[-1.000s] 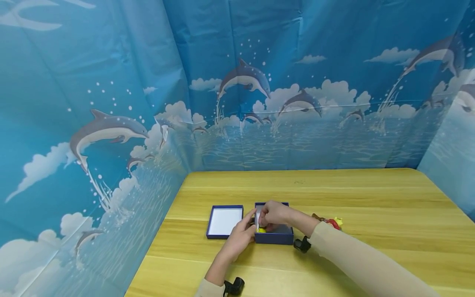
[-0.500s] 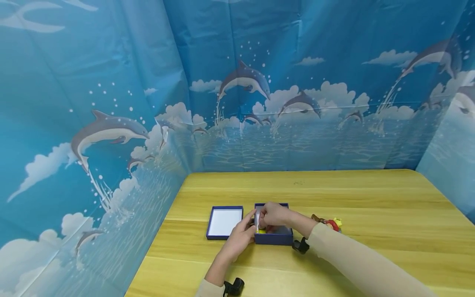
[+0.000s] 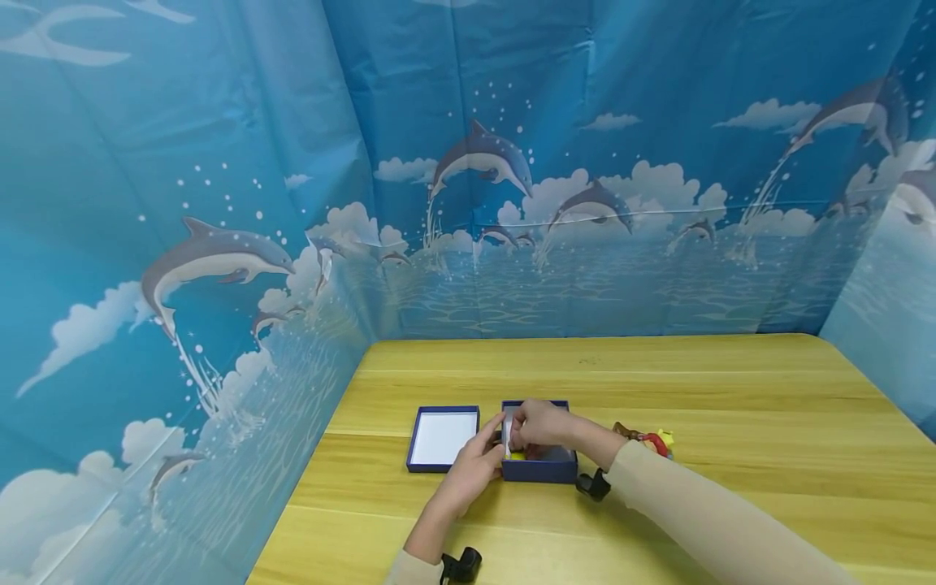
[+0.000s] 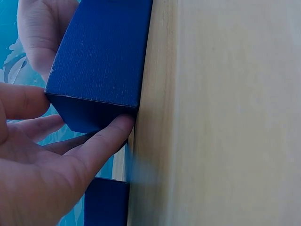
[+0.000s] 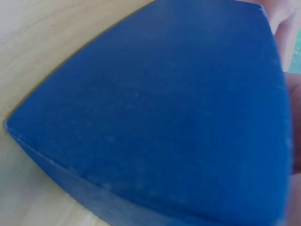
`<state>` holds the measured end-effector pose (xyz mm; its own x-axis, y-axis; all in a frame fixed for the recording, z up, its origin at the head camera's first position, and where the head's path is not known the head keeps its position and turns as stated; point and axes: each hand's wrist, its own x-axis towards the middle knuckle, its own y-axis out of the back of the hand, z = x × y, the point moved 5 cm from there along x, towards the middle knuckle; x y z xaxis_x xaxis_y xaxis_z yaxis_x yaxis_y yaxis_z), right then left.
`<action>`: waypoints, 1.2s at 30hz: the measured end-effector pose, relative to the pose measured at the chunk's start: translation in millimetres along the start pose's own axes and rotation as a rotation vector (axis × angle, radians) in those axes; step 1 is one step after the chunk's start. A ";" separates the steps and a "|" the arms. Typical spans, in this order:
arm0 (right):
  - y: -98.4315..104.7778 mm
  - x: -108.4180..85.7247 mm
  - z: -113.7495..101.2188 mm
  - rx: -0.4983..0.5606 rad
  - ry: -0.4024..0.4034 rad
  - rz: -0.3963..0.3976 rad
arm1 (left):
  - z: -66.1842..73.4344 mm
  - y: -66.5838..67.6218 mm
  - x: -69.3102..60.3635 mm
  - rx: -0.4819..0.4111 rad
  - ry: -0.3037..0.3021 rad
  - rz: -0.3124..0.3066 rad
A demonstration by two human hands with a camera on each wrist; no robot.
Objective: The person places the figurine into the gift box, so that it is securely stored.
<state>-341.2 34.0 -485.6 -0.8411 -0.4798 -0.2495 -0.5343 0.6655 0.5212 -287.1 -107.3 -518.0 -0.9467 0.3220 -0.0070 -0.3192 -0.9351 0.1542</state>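
One shallow, square, dark-blue lid with a white inside (image 3: 444,436) lies left of the bottom centre of the head view, on the yellow wood-grained desk (image 3: 768,422). Next to the right, the left hand (image 3: 468,471) reaches up from the bottom edge; its grip is apart, with fairly straight fingers against the left side of a deeper, dark-blue, open-topped rectangular box (image 3: 539,471). In the left wrist view, one fingertip touches the upper corner of that box and another presses low on its wall, close to the desk. Inside, at the lower left corner of the box, sits a small bright-yellow object (image 3: 517,457), mostly covered from above. The right hand (image 3: 539,422) comes over the right wall with bent fingers pointing down, their tips just above the yellow object or touching it; whether this grip is clamped on it, I cannot tell, and the right wrist view shows mainly blue wall. The step in hand looks like handling the object within the box, though whether to settle it or lift it is unclear. The next move seems to call for a steady box and a careful, close fingertip hold. Farther right, a small red, yellow and brown toy (image 3: 660,443) lies partly behind the right sleeve (image 3: 680,496).
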 end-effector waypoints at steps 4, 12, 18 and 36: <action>5.3 -3.4 -3.5 0.028 -0.007 -0.007 | 0.4 0.0 -0.8 0.003 -0.003 0.003; 17.5 -13.5 -11.2 0.083 0.001 -0.009 | 0.2 0.6 -1.0 -0.003 -0.007 0.012; 29.3 -24.3 -17.3 0.110 0.018 0.005 | -0.6 2.0 0.9 -0.005 -0.009 0.043; 66.9 -64.3 -2.4 0.272 0.059 0.105 | -4.3 0.9 4.8 -0.129 -0.008 0.110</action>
<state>-322.6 108.0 -432.8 -0.8908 -0.4274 -0.1540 -0.4543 0.8382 0.3018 -292.2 -107.3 -522.1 -0.9760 0.2177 0.0110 -0.2174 -0.9758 0.0251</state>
